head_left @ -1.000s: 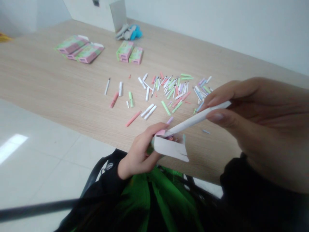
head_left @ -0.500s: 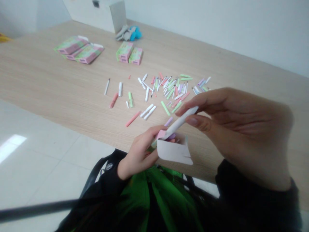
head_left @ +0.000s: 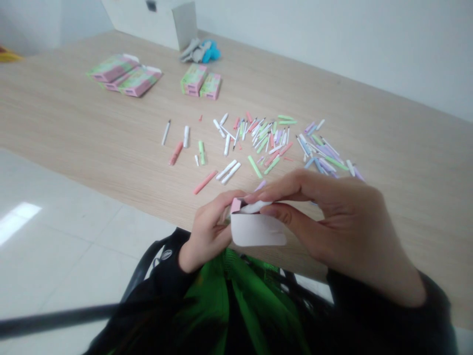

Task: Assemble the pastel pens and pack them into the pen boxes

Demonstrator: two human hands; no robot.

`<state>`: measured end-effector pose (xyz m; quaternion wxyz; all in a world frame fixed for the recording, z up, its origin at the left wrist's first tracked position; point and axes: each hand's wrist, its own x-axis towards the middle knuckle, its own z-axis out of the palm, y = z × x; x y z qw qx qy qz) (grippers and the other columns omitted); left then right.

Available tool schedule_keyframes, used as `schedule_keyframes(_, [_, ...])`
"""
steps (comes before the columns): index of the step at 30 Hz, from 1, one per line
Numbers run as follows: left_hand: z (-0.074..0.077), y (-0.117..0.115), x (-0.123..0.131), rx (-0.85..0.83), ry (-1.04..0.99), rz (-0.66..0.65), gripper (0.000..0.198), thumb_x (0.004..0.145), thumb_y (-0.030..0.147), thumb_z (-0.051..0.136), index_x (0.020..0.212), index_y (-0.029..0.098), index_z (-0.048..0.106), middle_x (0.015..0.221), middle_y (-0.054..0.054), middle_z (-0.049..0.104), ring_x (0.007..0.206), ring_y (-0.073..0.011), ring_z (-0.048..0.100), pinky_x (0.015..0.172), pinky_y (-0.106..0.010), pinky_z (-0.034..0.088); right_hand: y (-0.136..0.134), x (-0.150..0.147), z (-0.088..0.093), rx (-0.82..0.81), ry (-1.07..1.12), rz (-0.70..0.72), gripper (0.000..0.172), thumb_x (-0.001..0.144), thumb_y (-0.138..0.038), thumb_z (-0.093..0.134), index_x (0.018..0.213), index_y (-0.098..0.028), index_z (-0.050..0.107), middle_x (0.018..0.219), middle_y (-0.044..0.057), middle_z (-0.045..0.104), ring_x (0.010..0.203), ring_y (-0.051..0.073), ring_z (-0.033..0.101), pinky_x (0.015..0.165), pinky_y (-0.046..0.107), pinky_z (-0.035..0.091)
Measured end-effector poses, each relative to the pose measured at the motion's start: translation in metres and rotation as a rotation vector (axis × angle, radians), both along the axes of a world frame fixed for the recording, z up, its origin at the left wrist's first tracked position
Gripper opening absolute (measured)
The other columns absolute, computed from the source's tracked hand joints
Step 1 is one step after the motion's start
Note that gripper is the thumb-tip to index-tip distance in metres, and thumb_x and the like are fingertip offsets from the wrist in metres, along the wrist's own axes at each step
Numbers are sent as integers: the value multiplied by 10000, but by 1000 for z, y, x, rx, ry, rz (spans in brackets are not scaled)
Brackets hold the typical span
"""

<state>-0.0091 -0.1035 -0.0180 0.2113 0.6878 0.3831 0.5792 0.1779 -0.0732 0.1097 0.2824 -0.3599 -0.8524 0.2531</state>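
Note:
My left hand grips a small pink carton at the table's near edge. Its white flap hangs open toward me. Between the thumb and fingers of my right hand is a white pen, most of it down inside the carton's mouth. The right fingertips touch the carton's opening and hide much of what is inside. Just beyond the carton, a purple pen piece lies on the table, partly covered by my right hand.
Loose pen parts and caps are scattered mid-table, with another pile to the right. Pink-green cartons stand farther back, and more lie at left. Grey and blue gloves rest by a white box.
My right hand has moved down and left, pushing the white pen from above the carton into it. The carton has shifted slightly left, and the right-hand pile shows more.

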Motion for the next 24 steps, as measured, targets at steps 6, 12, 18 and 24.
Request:
schedule_keyframes(6, [-12,6,0,25,-106,-85,281,916,243,707,1192,207,671,1129,-87,765,1022,-207,734,889,-334,615,-1,2,-11,26,36,90,171,875,-79,640,874,-236,708,947,14,788,914,202,732,826,352,569])
schedule_keyframes(12, [-15,11,1,46,-116,-180,283,926,298,695,1195,216,671,1120,-95,764,1042,-223,726,894,-355,605,-4,0,-12,43,-28,118,204,856,-35,615,854,-231,672,981,38,767,910,205,708,803,351,553])
schedule_keyframes(18, [-13,19,-1,-38,35,-235,227,929,331,662,1114,203,686,1049,-78,772,934,-221,741,813,-339,602,-3,-6,-3,163,-165,145,146,897,-106,607,853,-218,691,919,45,772,836,212,710,795,371,536])
schedule_keyframes(24, [-10,24,1,-24,25,-176,171,975,340,590,1014,201,683,896,-33,768,774,-173,744,675,-260,599,-1,-7,2,193,-225,36,135,886,-124,627,843,-236,689,879,41,774,821,231,708,767,376,530])
